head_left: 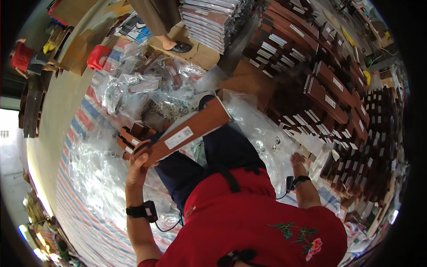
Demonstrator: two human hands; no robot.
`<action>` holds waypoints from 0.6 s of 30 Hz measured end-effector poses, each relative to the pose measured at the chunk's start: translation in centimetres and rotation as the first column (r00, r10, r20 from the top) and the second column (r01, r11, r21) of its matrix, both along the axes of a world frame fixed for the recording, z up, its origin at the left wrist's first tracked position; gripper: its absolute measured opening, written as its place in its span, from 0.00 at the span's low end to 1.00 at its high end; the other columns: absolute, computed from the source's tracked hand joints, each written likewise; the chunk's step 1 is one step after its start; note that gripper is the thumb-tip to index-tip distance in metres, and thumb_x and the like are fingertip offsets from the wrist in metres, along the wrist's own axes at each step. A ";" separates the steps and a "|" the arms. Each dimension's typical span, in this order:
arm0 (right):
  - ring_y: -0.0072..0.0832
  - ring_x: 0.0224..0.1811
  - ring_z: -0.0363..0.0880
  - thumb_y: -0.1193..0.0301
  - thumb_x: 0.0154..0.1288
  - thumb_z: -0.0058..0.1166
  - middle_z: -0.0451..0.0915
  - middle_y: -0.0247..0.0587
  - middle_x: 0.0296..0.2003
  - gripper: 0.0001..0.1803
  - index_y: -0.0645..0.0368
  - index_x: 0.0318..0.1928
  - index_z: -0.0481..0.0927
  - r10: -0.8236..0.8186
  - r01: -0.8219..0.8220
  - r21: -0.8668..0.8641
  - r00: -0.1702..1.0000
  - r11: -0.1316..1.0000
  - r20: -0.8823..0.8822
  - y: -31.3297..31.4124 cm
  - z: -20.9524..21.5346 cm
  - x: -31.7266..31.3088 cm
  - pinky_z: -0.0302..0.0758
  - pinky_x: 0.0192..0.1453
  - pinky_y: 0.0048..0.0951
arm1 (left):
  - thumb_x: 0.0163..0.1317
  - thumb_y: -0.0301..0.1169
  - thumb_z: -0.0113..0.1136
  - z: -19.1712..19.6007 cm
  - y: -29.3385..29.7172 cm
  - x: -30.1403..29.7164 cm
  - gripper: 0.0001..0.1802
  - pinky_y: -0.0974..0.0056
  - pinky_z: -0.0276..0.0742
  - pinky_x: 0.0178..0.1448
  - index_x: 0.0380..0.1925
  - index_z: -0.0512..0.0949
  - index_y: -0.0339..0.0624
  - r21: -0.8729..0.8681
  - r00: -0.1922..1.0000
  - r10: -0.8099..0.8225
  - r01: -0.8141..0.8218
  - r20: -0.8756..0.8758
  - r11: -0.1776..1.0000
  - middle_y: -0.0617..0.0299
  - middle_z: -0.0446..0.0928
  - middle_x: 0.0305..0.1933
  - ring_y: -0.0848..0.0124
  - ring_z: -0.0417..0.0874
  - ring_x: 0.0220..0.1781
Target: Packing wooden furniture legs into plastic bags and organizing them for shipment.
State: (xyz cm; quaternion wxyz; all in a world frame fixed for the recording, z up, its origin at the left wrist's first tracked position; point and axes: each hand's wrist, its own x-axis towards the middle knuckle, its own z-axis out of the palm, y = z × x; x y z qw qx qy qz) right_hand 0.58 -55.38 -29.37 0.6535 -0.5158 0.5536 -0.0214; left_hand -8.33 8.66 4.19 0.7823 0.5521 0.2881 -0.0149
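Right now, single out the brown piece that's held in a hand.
The long piece slanting above the legs, its lower-left end in the left hand; the pieces at right lie stacked.

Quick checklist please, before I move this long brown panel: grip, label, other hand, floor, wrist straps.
1. Left hand gripping the brown panel: ok, closed around its near end.
2. Label uncovered: ok, white and facing up.
3. Right hand supporting the panel: not ok, it is well apart, off to the right.
4. Right hand empty: cannot tell, its fingers are too small and unclear.
5. Floor around your legs free of loose plastic: not ok, clear plastic bags are spread there.
6. Wrist straps on: ok, one on each arm.
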 end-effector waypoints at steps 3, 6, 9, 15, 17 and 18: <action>0.26 0.13 0.68 0.76 0.56 0.51 0.69 0.34 0.17 0.06 0.54 0.28 0.68 -0.121 0.098 -0.082 0.932 0.992 -0.341 0.3 -1.8 -4.9 0.64 0.15 0.27 | 0.47 0.43 0.70 1.7 2.2 -1.6 0.39 0.66 0.84 0.39 0.58 0.69 0.36 0.105 0.996 0.090 -0.087 -0.022 0.991 0.55 0.74 0.51 0.68 0.80 0.47; 0.31 0.17 0.70 0.67 0.57 0.56 0.74 0.37 0.22 0.08 0.55 0.31 0.73 -0.108 0.064 -0.143 0.942 0.988 -0.319 -24.5 -1.3 -9.2 0.68 0.21 0.32 | 0.48 0.43 0.69 -2.2 0.6 2.9 0.39 0.69 0.81 0.39 0.58 0.68 0.36 -0.067 0.993 0.060 -0.054 0.102 0.996 0.56 0.74 0.51 0.70 0.80 0.47; 0.40 0.34 0.76 0.58 0.57 0.60 0.78 0.46 0.38 0.22 0.59 0.46 0.73 0.057 -0.150 -0.095 0.772 0.984 -0.633 -19.9 -1.3 -12.0 0.74 0.35 0.41 | 0.49 0.43 0.69 -0.1 1.6 1.5 0.38 0.68 0.82 0.40 0.58 0.68 0.36 0.020 0.996 0.084 -0.085 0.042 0.996 0.57 0.74 0.51 0.70 0.80 0.46; 0.36 0.58 0.73 0.62 0.58 0.63 0.71 0.47 0.60 0.35 0.58 0.63 0.66 0.673 -0.425 -0.829 0.735 0.363 -0.082 -8.8 4.2 1.6 0.70 0.60 0.35 | 0.49 0.39 0.68 0.6 -1.1 4.5 0.36 0.66 0.83 0.40 0.57 0.69 0.36 0.005 0.992 -0.015 0.014 0.123 1.000 0.58 0.76 0.47 0.70 0.79 0.47; 0.29 0.52 0.76 0.68 0.63 0.58 0.76 0.39 0.54 0.26 0.58 0.61 0.70 0.797 -0.729 -0.356 0.597 0.585 0.087 8.7 11.1 7.0 0.73 0.54 0.30 | 0.48 0.38 0.68 2.0 -0.1 2.3 0.35 0.66 0.82 0.43 0.57 0.69 0.36 0.094 0.998 -0.008 0.002 0.063 0.996 0.58 0.76 0.48 0.70 0.79 0.48; 0.27 0.54 0.75 0.67 0.65 0.56 0.76 0.39 0.54 0.25 0.57 0.61 0.70 0.850 -0.848 -0.154 0.461 0.506 0.256 15.3 18.1 8.8 0.72 0.54 0.29 | 0.47 0.37 0.69 2.3 0.2 2.2 0.35 0.67 0.80 0.46 0.56 0.70 0.36 0.112 0.997 -0.045 0.038 0.059 0.993 0.58 0.76 0.48 0.70 0.79 0.48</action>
